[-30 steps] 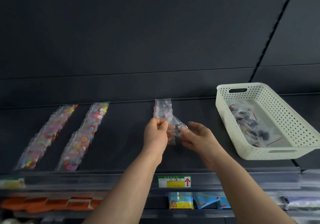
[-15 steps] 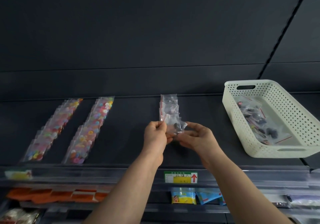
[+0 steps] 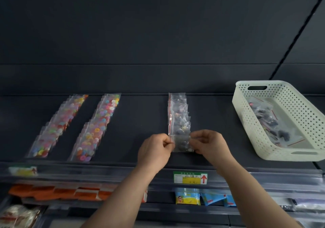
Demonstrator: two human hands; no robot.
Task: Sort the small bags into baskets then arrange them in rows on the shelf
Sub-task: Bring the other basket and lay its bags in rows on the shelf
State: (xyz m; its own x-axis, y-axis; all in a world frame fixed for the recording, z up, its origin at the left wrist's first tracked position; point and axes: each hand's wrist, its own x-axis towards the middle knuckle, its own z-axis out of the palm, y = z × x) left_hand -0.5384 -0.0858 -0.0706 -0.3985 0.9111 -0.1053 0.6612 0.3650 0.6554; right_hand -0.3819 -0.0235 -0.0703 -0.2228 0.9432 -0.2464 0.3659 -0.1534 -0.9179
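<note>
While both hands pinch it by its side edges, left hand (image 3: 154, 150) and right hand (image 3: 210, 144), a small clear bag (image 3: 181, 143) of dark pieces sits at the near end of a row of bags (image 3: 178, 113) at centre frame on the dark shelf (image 3: 140, 118). At right, a white basket (image 3: 288, 104) holds more bags. Two rows of colourful bags (image 3: 77, 125) lie at left.

A clear small bag (image 3: 182, 143) with dark pieces is pinched at its 2 side edges by the left hand (image 3: 154, 150) and the right hand (image 3: 209, 145). It is at the near end of a row of similar bags (image 3: 178, 115) on the dark shelf (image 3: 140, 118). 2 rows of colourful bags (image 3: 58, 127) lie on the left. On the right, the white perforated basket (image 3: 284, 94) holds more dark-filled bags (image 3: 267, 120).
</note>
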